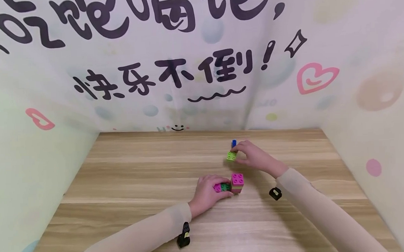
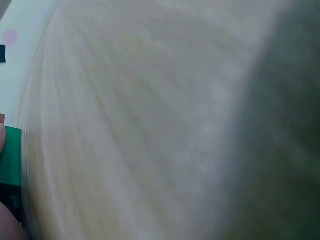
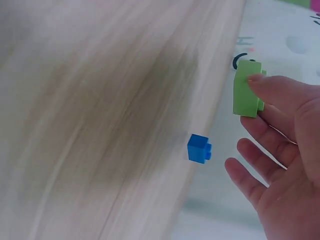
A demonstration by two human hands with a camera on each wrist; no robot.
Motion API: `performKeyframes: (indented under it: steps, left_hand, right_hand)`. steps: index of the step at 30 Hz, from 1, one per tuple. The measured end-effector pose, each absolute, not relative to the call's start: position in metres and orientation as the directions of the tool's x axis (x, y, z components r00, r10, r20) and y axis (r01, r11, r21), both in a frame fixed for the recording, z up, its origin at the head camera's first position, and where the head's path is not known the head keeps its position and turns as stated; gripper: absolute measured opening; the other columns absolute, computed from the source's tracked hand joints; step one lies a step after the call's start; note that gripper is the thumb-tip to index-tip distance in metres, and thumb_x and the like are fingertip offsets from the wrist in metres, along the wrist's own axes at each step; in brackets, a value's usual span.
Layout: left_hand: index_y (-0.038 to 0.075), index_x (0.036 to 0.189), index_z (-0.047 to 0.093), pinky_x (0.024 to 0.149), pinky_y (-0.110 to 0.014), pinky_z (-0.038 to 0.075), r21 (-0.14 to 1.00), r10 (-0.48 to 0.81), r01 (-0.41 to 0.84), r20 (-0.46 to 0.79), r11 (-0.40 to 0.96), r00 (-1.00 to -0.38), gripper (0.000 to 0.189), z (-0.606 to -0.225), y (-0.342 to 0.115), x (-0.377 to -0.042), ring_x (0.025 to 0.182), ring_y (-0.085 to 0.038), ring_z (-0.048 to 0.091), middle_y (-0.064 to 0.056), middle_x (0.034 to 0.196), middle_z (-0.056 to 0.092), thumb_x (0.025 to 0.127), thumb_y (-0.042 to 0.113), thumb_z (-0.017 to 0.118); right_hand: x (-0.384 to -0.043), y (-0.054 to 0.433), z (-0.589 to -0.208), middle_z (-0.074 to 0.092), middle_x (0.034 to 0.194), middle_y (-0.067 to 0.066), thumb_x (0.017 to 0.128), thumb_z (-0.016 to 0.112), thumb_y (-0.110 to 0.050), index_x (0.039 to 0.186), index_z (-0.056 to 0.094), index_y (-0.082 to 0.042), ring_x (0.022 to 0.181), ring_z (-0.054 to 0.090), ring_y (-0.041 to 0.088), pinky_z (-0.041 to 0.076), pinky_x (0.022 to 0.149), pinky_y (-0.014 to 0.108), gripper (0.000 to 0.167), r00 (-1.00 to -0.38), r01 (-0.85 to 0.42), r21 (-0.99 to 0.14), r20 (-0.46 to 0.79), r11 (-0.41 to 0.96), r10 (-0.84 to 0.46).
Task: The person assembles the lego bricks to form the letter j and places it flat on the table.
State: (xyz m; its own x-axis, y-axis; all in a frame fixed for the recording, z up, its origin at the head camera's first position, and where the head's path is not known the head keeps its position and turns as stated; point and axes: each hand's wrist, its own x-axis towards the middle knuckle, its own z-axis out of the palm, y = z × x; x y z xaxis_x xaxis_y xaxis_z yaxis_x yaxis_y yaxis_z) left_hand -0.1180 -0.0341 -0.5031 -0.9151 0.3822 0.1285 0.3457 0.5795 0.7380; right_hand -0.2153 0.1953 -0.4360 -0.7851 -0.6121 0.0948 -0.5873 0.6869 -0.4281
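Note:
My left hand (image 1: 207, 192) curls round a dark green toy brick (image 1: 225, 187), with a pink brick (image 1: 217, 187) beside it inside the grasp. In the left wrist view only part of the green brick (image 2: 10, 156) shows at the left edge, between finger and thumb. Just right of those fingertips stands a stack of bricks (image 1: 237, 182), pink on top with a yellowish layer below. Farther back, my right hand (image 1: 256, 157) pinches a lime green brick (image 3: 246, 90) between thumb and index finger, its other fingers spread loosely. Behind it a small blue brick (image 3: 198, 148) rests on the table.
The wooden table (image 1: 129, 162) meets a printed cloth wall (image 1: 174, 112) at the back, with more cloth on both sides. Black wrist devices hang at the left sleeve (image 1: 184, 235) and right sleeve (image 1: 275, 193).

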Motion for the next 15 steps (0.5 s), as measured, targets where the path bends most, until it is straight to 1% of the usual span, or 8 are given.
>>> performKeyframes:
  steps: [4,7,15]
  left_hand:
    - [0.021,0.119,0.078,0.096,-0.040,0.034,0.740,0.385,0.349,0.131,0.576,-0.913,0.042,-0.504,-0.034,-0.118,0.109,-0.017,0.060,0.004,0.119,0.076,0.084,0.040,0.087]
    - [0.021,0.120,0.078,0.095,-0.040,0.034,0.742,0.387,0.349,0.130,0.573,-0.913,0.042,-0.505,-0.034,-0.119,0.110,-0.017,0.060,0.004,0.119,0.076,0.084,0.040,0.087]
    - [0.020,0.121,0.077,0.099,-0.043,0.035,0.750,0.381,0.336,0.121,0.570,-0.917,0.043,-0.505,-0.034,-0.120,0.112,-0.019,0.061,0.004,0.120,0.075,0.084,0.040,0.087]
  right_hand:
    - [-0.204,0.201,-0.429,0.071,0.117,0.013,0.094,0.076,-0.009,0.126,0.067,0.002,0.116,0.062,0.034,0.048,0.105,0.054,0.036,-0.783,-0.585,-0.467,0.114,0.663,-0.611]
    - [-0.197,0.207,-0.424,0.071,0.117,0.011,0.094,0.076,-0.008,0.126,0.067,0.001,0.114,0.063,0.032,0.049,0.103,0.054,0.035,-0.774,-0.597,-0.479,0.133,0.644,-0.619]
    - [-0.177,0.221,-0.411,0.070,0.117,0.006,0.094,0.077,-0.010,0.128,0.067,-0.002,0.112,0.063,0.028,0.050,0.100,0.052,0.036,-0.774,-0.595,-0.500,0.143,0.630,-0.617]
